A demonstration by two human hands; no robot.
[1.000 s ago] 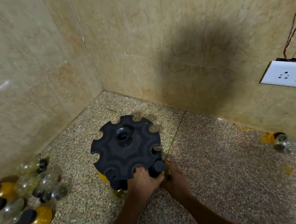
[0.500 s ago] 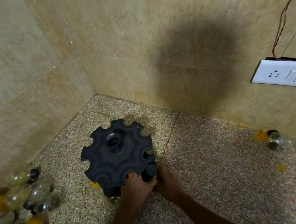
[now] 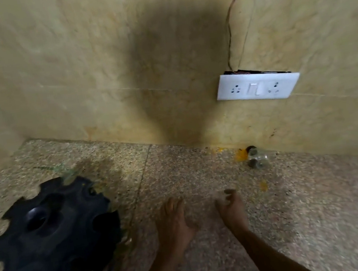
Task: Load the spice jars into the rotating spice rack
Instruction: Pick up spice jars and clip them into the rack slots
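Observation:
The black rotating spice rack (image 3: 51,239) stands on the speckled counter at the lower left, its top notched with slots; a yellow jar shows under its near edge. Both my hands hover over the bare counter right of the rack and hold nothing. My left hand (image 3: 175,222) has its fingers straight and pointing toward the wall. My right hand (image 3: 231,206) has loosely curled fingers. Clear spice jars (image 3: 255,158) with dark lids lie against the wall at the right, beyond my right hand.
A speckled stone counter (image 3: 203,173) meets beige tiled walls in a corner. A white switch and socket plate (image 3: 257,87) hangs on the wall with a wire running up from it. Yellow powder stains (image 3: 239,155) lie near the jars.
Both hands have left the rack and moved right over the counter. The view has swung right, so the rack now sits at the lower left and the jars heaped on the left are out of sight.

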